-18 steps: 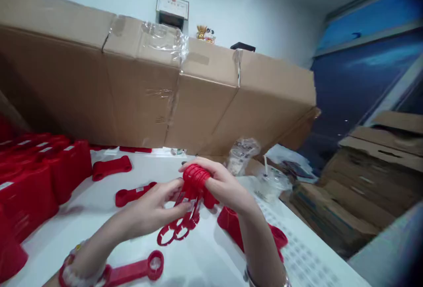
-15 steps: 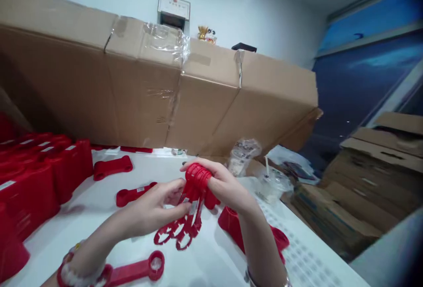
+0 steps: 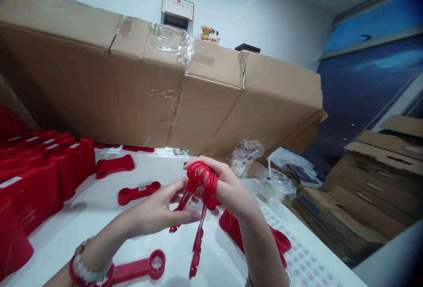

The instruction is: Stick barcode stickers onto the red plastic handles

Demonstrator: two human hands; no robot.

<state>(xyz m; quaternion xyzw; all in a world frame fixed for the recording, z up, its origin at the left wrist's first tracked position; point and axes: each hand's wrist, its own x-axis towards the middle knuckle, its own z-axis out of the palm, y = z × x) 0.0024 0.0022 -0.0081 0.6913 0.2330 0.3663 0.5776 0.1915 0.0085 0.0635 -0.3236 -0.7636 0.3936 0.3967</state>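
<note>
My right hand (image 3: 228,188) holds several thin red ring-ended strips (image 3: 199,238), their upper rings hooked over its curled fingers. The strips hang down in two parted groups, seen nearly edge-on. My left hand (image 3: 157,210) closes around the left group, thumb in front; its fingertips are partly hidden. Beneath my right forearm lies a larger red piece (image 3: 280,239) with a round opening. A red piece with ringed ends (image 3: 157,263) rests near my left wrist. Farther back lie a labelled red piece (image 3: 139,193) and another red piece (image 3: 115,166).
Standing red pieces with white labels (image 3: 76,163) crowd the left side of the white table (image 3: 82,229). Large cardboard boxes (image 3: 211,106) line the back. At the right are a bagged cup (image 3: 243,161), a cup with a straw (image 3: 271,185), a label sheet (image 3: 307,256) and stacked cartons (image 3: 363,181).
The strips, earlier bunched with their lower rings facing me, have turned edge-on and split into two groups, one hanging lower. Both hands remain in about the same place.
</note>
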